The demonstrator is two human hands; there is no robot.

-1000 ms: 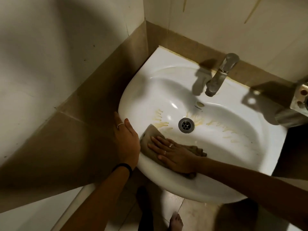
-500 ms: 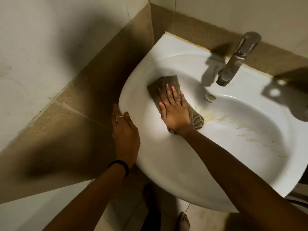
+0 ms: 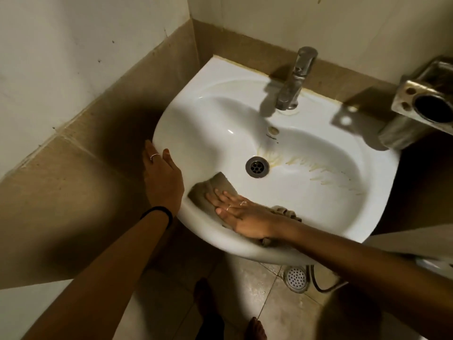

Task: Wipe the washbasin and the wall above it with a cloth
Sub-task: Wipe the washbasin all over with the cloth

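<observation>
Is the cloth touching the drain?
Apart. The head view shows bare white washbasin between the cloth under the right hand and the drain.

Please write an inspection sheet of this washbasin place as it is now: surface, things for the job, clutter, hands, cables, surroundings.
Surface: white washbasin, yellowish streaks right of the drain.
Job's things: brown cloth on the near inner slope of the bowl.
Clutter: nothing seen in the bowl.
Hands: right hand presses flat on the cloth; left hand rests on the basin's left rim.
Cables: dark hose on the floor below.
Surroundings: metal tap, metal holder at right, floor drain, stained wall tiles.
</observation>
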